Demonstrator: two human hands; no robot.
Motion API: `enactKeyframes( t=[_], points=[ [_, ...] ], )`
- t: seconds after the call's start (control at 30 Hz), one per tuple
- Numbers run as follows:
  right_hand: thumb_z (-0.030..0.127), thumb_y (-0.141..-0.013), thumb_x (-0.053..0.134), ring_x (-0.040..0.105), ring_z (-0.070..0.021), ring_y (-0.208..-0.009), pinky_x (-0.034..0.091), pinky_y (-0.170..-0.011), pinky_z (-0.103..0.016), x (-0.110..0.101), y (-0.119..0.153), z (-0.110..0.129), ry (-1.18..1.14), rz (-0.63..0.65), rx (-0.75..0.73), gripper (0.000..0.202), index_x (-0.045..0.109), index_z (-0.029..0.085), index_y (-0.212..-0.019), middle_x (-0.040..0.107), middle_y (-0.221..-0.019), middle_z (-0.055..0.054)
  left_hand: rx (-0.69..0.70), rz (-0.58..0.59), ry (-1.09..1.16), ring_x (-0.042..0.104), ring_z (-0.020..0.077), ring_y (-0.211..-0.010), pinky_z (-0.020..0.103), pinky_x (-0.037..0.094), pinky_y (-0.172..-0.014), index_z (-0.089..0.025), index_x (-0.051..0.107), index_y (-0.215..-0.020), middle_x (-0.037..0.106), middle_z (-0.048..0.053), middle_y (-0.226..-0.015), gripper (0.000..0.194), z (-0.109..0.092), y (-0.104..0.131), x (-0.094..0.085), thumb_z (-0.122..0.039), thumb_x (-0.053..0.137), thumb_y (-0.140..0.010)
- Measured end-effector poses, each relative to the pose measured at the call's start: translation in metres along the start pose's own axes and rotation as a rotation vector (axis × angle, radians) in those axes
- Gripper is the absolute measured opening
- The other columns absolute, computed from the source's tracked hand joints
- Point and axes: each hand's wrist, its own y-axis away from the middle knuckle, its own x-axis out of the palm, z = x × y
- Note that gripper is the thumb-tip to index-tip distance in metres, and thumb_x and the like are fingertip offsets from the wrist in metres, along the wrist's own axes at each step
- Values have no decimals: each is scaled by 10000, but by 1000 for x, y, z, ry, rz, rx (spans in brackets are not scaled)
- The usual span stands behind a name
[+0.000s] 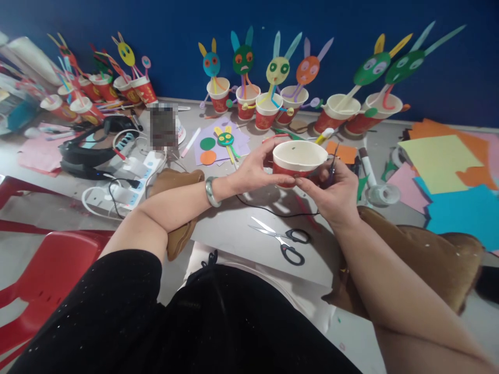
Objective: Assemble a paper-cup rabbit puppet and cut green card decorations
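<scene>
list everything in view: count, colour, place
held cup: one, red-white, centre
pointed tool: one, dark, right of cup
scissors: one, black-handled, front
cup figures: six, multicoloured, back centre to right
other figures: several, multicoloured, back left
paper sheets: several, multicoloured, right
power strip: one, white, left
tape roll: one, clear, right
chair: one, red, left
table: one, grey, centre
wall: one, blue, back
left grip: one, bare, holding cup
right grip: one, bare, holding cup

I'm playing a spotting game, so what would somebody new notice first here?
Probably the colourful long-eared paper faces above red cups, along the back before the blue wall. Next, the red-and-white cup in the middle, held by the left hand and right hand, with open black-handled scissors lying below.
</scene>
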Motion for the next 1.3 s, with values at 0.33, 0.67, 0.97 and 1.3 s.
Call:
enactKeyframes(
  t=[0.33,0.67,0.97,1.3],
  points=[
    [595,-573,1050,321,-109,-562,287,-516,-312,0,0,2,31,-5,-11,744,392,276,-707,357,-608,86,-14,47,49,640,389,-1452,557,573,-1204,-240,572,-1578,582,179,-1638,1106,-9,-2,-5,-782,941,-687],
    [631,-635,1017,330,-122,-574,289,-511,-321,3,2,1,-5,-27,-65,712,403,280,-723,381,-614,72,4,90,56,591,404,-1519,585,518,-1257,-252,557,-1586,554,190,-1672,1099,-7,-1,-6,-775,941,-698],
    [704,-568,1040,361,-133,-567,324,-489,-333,0,1,0,-48,-3,-11,770,418,282,-731,391,-630,60,-47,81,69,652,386,-1439,587,565,-1217,-256,537,-1615,587,172,-1642,1127,-1,-2,-6,-771,945,-698],
    [669,-524,1069,327,-122,-582,279,-505,-322,0,0,-5,-70,7,-8,796,403,275,-714,378,-623,68,-5,76,36,558,409,-1540,606,495,-1264,-307,457,-1650,571,156,-1616,1177,-16,-1,-5,-840,902,-699]
  ],
)
